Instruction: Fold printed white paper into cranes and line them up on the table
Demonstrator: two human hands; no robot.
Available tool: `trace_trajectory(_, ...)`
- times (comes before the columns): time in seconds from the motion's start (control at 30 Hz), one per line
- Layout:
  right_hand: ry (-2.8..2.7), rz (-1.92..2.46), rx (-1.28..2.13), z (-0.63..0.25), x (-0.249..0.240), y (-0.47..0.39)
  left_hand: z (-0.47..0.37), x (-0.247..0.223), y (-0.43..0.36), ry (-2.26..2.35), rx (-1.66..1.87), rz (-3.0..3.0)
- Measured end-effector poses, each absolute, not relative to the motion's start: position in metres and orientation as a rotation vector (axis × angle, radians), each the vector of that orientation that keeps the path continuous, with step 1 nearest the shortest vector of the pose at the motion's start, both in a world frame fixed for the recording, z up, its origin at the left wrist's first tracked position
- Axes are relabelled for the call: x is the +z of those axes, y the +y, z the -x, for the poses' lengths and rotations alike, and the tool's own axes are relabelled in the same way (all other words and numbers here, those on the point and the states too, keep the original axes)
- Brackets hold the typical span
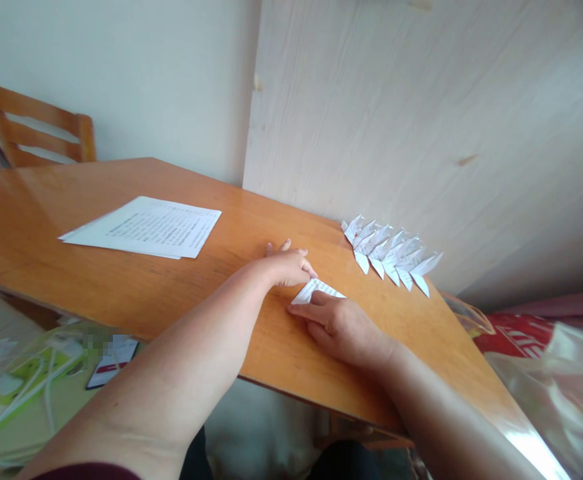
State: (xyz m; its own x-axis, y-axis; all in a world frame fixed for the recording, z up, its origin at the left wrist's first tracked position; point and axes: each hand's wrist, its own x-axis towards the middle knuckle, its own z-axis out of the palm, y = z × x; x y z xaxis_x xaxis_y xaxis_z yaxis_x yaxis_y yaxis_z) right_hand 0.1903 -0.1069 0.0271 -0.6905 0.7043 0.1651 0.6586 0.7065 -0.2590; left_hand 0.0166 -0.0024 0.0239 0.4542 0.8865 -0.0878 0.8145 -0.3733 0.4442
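Note:
A small folded piece of printed paper (317, 287) lies on the wooden table between my hands. My left hand (289, 265) reaches over from the far left side, a fingertip at the paper's upper corner and its other fingers spread apart. From the near side, my right hand (346, 327) rests on the paper with its fingers stretched along the lower edge, covering part of the sheet. Neither hand visibly grasps it. Beyond my right hand, against the board, stands a row of several folded white paper pieces (391, 250) with pointed ends.
A stack of printed sheets (156, 227) lies left on the wooden table (251, 320). A wooden chair (46, 127) stands behind. A pale wood board (371, 113) borders the far side. Bags (521, 337) sit off the right edge; a white cable (49, 387) lies lower left.

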Motion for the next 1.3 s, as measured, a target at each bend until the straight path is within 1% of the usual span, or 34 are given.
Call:
trace_trajectory(0.1, -2.411, 1.053, 0.31, -0.204, 0.028, -0.094, -0.016, 0.027, -0.005, 1.429, 0.204, -2.306)
trace_trajectory(0.2, -2.074, 1.253, 0.199, -0.227, 0.025, -0.074, -0.015, 0.029, -0.006, 1.431, 0.179, -2.331)
trace_trajectory(0.3, -1.961, 1.471, 0.213, -0.249, 0.022, -0.059, -0.014, 0.029, -0.006, 1.417, 0.162, -2.354)
trace_trajectory(0.4, -1.977, 1.555, 0.276, -0.26, 0.02, -0.054, -0.013, 0.03, -0.006, 1.395, 0.148, -2.378)
trace_trajectory(0.63, -2.102, 1.485, 0.303, -0.258, 0.022, -0.058, -0.015, 0.035, -0.01, 1.378, 0.145, -2.453)
trace_trajectory(0.87, -2.162, 1.668, 0.37, -0.258, 0.02, -0.056, -0.015, 0.027, -0.005, 1.416, 0.162, -2.494)
trace_trajectory(1.0, -2.154, 1.764, 0.387, -0.252, 0.016, -0.056, -0.016, 0.031, -0.008, 1.398, 0.159, -2.5)
trace_trajectory(1.3, -2.162, 1.817, 0.371, -0.245, 0.016, -0.056, -0.018, 0.035, -0.011, 1.352, 0.163, -2.492)
